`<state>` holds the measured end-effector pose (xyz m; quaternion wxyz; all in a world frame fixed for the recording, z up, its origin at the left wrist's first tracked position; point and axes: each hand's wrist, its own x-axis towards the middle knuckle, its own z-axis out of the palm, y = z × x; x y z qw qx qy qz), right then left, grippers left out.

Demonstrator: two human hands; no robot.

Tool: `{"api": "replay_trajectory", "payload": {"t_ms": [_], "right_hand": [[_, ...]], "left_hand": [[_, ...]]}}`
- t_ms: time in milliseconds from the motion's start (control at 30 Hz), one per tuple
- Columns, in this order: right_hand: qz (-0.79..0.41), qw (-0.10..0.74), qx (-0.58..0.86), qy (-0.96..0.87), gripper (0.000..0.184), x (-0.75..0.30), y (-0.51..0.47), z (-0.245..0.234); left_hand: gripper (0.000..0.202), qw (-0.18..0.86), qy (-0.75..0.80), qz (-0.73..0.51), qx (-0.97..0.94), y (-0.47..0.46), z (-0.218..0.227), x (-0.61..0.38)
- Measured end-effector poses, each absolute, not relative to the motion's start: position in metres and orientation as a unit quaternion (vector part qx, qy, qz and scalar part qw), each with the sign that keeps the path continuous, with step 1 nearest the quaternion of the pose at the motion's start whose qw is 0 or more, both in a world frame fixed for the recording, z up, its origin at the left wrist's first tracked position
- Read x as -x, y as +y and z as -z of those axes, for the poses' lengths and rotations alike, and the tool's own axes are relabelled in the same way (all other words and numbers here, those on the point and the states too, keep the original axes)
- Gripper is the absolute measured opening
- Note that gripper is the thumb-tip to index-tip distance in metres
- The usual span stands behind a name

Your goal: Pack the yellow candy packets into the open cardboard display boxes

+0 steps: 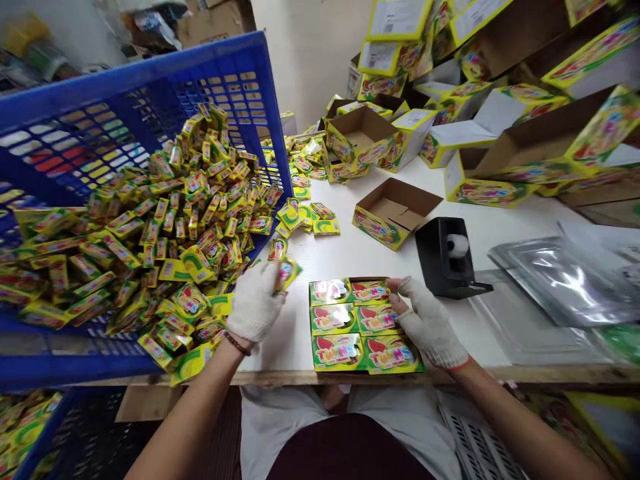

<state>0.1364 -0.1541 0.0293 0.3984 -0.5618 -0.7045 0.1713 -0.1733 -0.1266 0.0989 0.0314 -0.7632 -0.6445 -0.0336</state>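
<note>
My left hand (256, 301), in a white knit glove, is closed on a couple of small yellow candy packs (284, 265) just above the table, beside the heap in the blue crate (150, 80). My right hand (425, 323), also gloved, rests on the right edge of an open carton (361, 325) near the table's front edge, fingers curled against its top right corner. The carton shows two columns of three yellow packs lying flat, face up.
The tilted blue crate spills several yellow packs (165, 240) onto the white table (360, 253). An empty open carton (395, 212) and a black tape dispenser (447, 259) sit behind the filled one. Stacked cartons (500, 120) fill the back right; clear plastic bags (560, 280) lie right.
</note>
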Motion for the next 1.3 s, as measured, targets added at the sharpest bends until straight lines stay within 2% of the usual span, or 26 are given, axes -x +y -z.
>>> {"api": "replay_trajectory", "payload": {"t_ms": [100,200,300,400,533,600,700,800,900,967,1067,1133,1200,1233,1300], "right_hand": [[-0.2,0.445,0.554,-0.674,0.033,-0.136,-0.133,-0.049],[-0.223,0.431,0.516,-0.706,0.031,-0.135,-0.105,-0.06],[-0.263,0.37,0.517,-0.725,0.023,-0.139,-0.087,-0.051],[-0.293,0.338,0.539,-0.714,0.024,-0.142,-0.089,-0.029],[-0.275,0.386,0.541,-0.694,0.027,-0.14,-0.107,-0.006],[-0.261,0.405,0.534,-0.695,0.026,-0.141,-0.113,0.0],[-0.238,0.398,0.525,-0.714,0.028,-0.145,-0.113,0.008],[-0.207,0.352,0.506,-0.76,0.036,-0.145,-0.109,0.012],[-0.189,0.324,0.516,-0.77,0.052,-0.134,-0.109,0.009],[-0.206,0.339,0.541,-0.742,0.057,-0.13,-0.11,0.005],[-0.218,0.411,0.59,-0.66,0.051,-0.148,-0.114,-0.004],[-0.179,0.463,0.622,-0.606,0.039,-0.183,-0.12,-0.013],[-0.116,0.474,0.667,-0.563,0.033,-0.233,-0.129,-0.024],[-0.077,0.452,0.708,-0.536,0.032,-0.26,-0.133,-0.029],[-0.015,0.327,0.823,-0.464,0.034,-0.313,-0.14,-0.037]], "left_hand": [[0.045,0.026,-0.492,0.097,0.865,-0.123,-0.104,0.107],[0.038,0.018,-0.418,0.107,0.902,-0.112,-0.095,0.053],[0.033,-0.032,-0.423,0.101,0.9,-0.102,-0.074,0.033],[0.039,-0.101,-0.455,0.127,0.876,-0.101,-0.054,0.04],[0.02,-0.131,-0.491,0.173,0.844,-0.111,-0.044,0.058],[0.018,-0.129,-0.485,0.176,0.847,-0.116,-0.042,0.062],[0.03,-0.102,-0.472,0.174,0.858,-0.124,-0.041,0.061],[0.045,-0.057,-0.474,0.124,0.87,-0.128,-0.04,0.057],[0.049,-0.025,-0.485,0.069,0.872,-0.129,-0.043,0.053],[0.05,-0.009,-0.486,0.053,0.872,-0.13,-0.045,0.052],[0.053,0.005,-0.46,0.042,0.887,-0.136,-0.047,0.054],[0.058,0.004,-0.432,0.032,0.901,-0.144,-0.045,0.056],[0.061,0.002,-0.42,0.024,0.907,-0.153,-0.042,0.057],[0.062,0.001,-0.421,0.02,0.907,-0.157,-0.041,0.056],[0.062,0.0,-0.429,0.009,0.903,-0.161,-0.039,0.054]]}}
